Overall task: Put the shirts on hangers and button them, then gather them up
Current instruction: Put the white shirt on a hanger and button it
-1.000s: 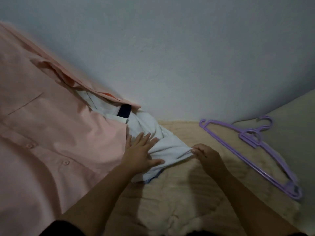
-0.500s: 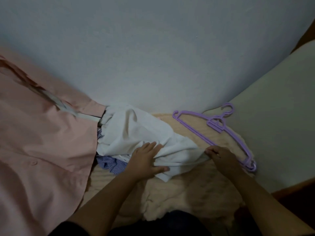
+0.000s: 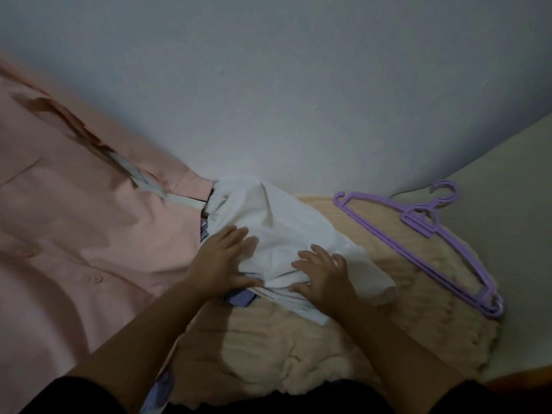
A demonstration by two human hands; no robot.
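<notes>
Both grips lie wide on the white shirt (image 3: 286,231): the left hand (image 3: 222,258) flat on its left part, the right hand (image 3: 324,271) with spread fingers on its near edge. Left of them spreads the big pink shirt (image 3: 74,249). Beneath is a beige fuzzy blanket (image 3: 298,348). Purple hangers (image 3: 424,243) lie on the right, apart from the shirts. A striped blue shirt (image 3: 239,297) peeks out under the white one.
</notes>
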